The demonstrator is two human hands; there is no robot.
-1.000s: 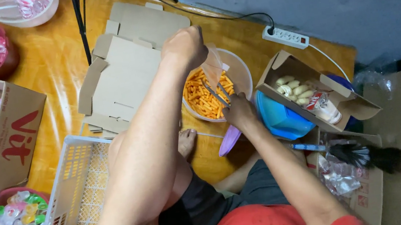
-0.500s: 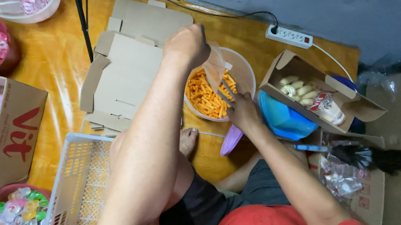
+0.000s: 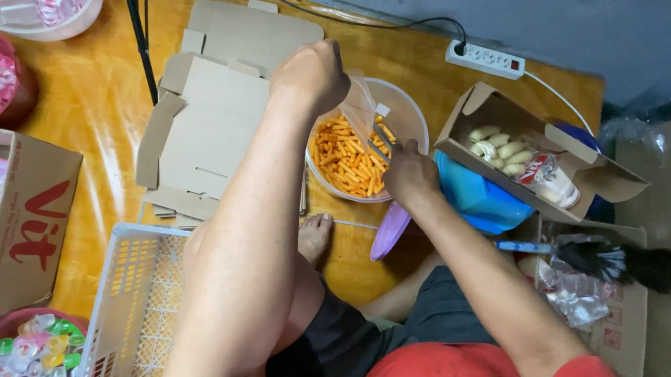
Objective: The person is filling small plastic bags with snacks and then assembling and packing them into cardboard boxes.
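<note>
Over the wooden floor [image 3: 91,115] little has changed: your left hand [image 3: 310,78] still pinches the clear bag [image 3: 360,110] above the snack bowl [image 3: 406,105], while your right hand [image 3: 410,176] stays closed, scooping.

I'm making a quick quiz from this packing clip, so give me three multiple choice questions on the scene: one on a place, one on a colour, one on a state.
1. Where does the bowl of orange snack sticks sit?
A. Inside the white basket
B. On the floor between the flattened cardboard and the open box of pale snacks
C. On the power strip

2. What colour is the lattice basket by the left leg?
A. White
B. Blue
C. Red

3. What is the left hand doing?
A. Lying flat on the floor
B. Gripping the basket
C. Holding a small clear bag up over the bowl

Answers: 1 B, the bowl lies between the flattened cardboard and the open box. 2 A, its plastic lattice is white. 3 C, the bag hangs from the raised left hand, with the right hand just below at the bowl's edge.
</note>
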